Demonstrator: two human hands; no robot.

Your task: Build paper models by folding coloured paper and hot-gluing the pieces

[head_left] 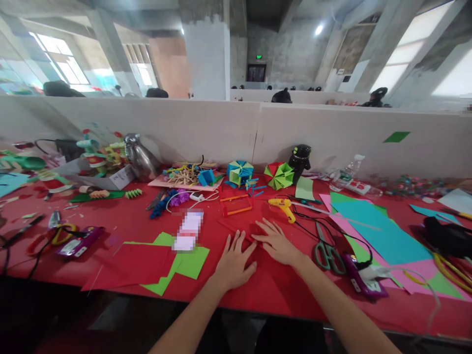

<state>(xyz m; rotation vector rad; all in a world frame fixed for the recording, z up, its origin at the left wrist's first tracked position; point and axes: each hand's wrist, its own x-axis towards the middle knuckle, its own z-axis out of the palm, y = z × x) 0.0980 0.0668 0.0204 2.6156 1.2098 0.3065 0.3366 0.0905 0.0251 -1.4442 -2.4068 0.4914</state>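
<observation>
My left hand [233, 265] lies flat on the red tabletop [265, 295], its fingers spread. Close beside it, my right hand [277, 244] rests with fingers stretched out, the fingertips of both nearly meeting. Under or between the fingertips there may be a red piece, hard to tell against the red surface. Just beyond them sits a small red and orange frame of thin sticks [238, 205]. A yellow glue gun [283, 209] lies past my right hand, and scissors [326, 253] are to its right. Left of my left hand are red paper [138, 265], green paper [193, 265] and a blurred phone [189, 231].
Folded paper wheels, one blue-green [239, 173] and one red-green [279, 175], stand near the white partition [206, 125]. Coloured sheets [383, 228] and a purple power strip [363, 280] with cables lie right. Another power strip [81, 242] lies left. A metal jug [139, 155] and water bottle [346, 173] stand behind.
</observation>
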